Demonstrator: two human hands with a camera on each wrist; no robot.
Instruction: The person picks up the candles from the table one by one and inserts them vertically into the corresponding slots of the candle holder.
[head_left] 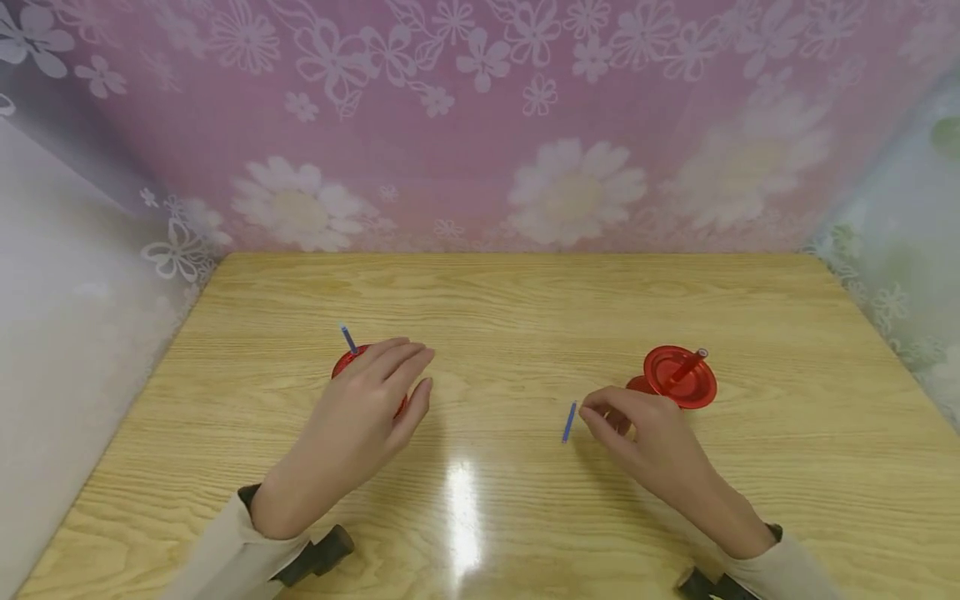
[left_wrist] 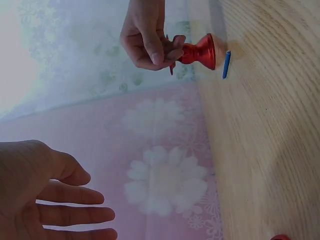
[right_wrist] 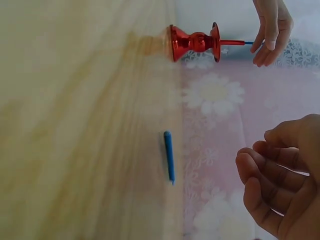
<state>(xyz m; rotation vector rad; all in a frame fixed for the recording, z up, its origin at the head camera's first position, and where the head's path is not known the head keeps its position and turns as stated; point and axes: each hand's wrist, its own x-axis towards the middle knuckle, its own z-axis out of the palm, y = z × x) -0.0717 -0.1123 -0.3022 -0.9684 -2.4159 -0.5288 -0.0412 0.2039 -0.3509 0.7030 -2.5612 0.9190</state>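
Observation:
My left hand hovers over a red metallic candlestick and partly hides it; its fingers are extended and hold nothing. A thin blue candle stands upright in that candlestick. In the right wrist view, the left hand is close by the top of this candle. My right hand, fingers loosely bent and empty, hovers just right of a second blue candle that lies on the table. Behind the right hand stands another red candlestick, with a dish and a thin red tube on top; the hand covers part of it.
The wood-grain table reaches back to a pink flowered cloth wall. Pale walls close in the left and right sides. Dark camera mounts sit on both wrists, close above the tabletop.

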